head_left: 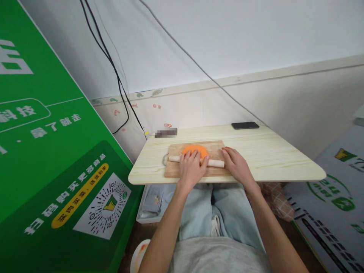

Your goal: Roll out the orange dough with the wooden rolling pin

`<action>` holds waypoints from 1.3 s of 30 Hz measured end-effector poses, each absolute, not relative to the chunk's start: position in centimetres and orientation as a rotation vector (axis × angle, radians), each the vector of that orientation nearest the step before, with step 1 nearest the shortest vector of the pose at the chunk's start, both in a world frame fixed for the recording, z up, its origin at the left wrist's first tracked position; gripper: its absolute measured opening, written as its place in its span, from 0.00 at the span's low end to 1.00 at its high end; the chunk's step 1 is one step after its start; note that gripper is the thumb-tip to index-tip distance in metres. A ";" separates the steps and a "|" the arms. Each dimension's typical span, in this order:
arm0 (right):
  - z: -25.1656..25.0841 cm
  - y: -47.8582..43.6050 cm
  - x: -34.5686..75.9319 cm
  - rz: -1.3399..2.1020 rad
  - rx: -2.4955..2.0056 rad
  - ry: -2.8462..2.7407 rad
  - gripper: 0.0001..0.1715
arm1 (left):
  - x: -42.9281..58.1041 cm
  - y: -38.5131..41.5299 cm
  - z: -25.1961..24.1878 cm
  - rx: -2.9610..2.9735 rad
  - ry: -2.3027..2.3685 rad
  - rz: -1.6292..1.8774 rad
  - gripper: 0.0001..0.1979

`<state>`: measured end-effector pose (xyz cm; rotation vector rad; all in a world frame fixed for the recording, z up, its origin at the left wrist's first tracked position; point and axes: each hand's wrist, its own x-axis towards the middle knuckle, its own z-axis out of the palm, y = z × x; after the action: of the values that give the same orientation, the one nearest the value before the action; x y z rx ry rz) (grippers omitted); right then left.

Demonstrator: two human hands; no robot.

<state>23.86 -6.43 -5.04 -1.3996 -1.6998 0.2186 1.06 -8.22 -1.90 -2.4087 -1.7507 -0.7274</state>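
A flat orange disc of dough lies on a wooden cutting board on a pale wooden table. A light wooden rolling pin lies across the board over the dough's near edge. My left hand rests palm down on the pin's middle, fingers stretched out flat over it. My right hand lies flat at the board's right edge, fingers extended toward the pin's right end.
A black phone lies at the table's far edge. A green printed board stands at the left. Black cables hang down the wall behind. Printed panels lean at the right. My legs are under the table.
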 end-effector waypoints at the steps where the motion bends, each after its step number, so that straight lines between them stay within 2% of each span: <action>1: -5.0 -6.4 23.9 0.221 -1.398 -1.703 0.41 | 1.0 -8.5 -2.1 -2.394 -1.749 -0.745 0.26; 8: -4.8 -6.5 23.8 0.232 -1.419 -1.704 0.46 | 1.5 -6.8 -1.5 -2.406 -1.756 -0.689 0.29; 13: -5.0 -6.5 23.8 0.190 -1.400 -1.715 0.43 | 2.7 -2.9 0.3 -2.453 -1.906 -0.540 0.32; 18: -4.4 -6.1 23.4 -0.028 -1.356 -1.725 0.39 | 3.7 0.4 1.3 -2.486 -2.021 -0.444 0.32; 21: -2.9 -4.8 22.0 -0.109 -1.357 -1.807 0.37 | 3.9 1.6 1.5 -2.483 -2.066 -0.532 0.30; 26: -0.3 -1.3 18.2 -0.208 -1.554 -2.093 0.35 | 2.0 3.1 1.3 -2.502 -2.129 -0.972 0.26; 28: 0.1 -0.4 17.3 -0.253 -1.654 -2.192 0.35 | 0.3 3.7 1.1 -2.517 -2.075 -1.040 0.25; 33: 0.5 0.3 17.2 -0.276 -1.776 -2.321 0.34 | -3.8 4.0 0.8 -2.430 -2.056 -0.572 0.23; 36: 1.0 0.5 17.6 -0.209 -1.732 -2.421 0.35 | -4.5 4.0 0.9 -2.448 -2.127 -0.307 0.27; 39: 1.4 1.0 17.7 -0.099 -1.758 -2.458 0.36 | -4.4 4.5 1.0 -2.504 -2.178 -0.184 0.33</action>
<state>17.70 1.04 1.38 -1.7579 -2.4584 -0.0987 -4.37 4.55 1.05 -2.5039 -2.1782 -0.1842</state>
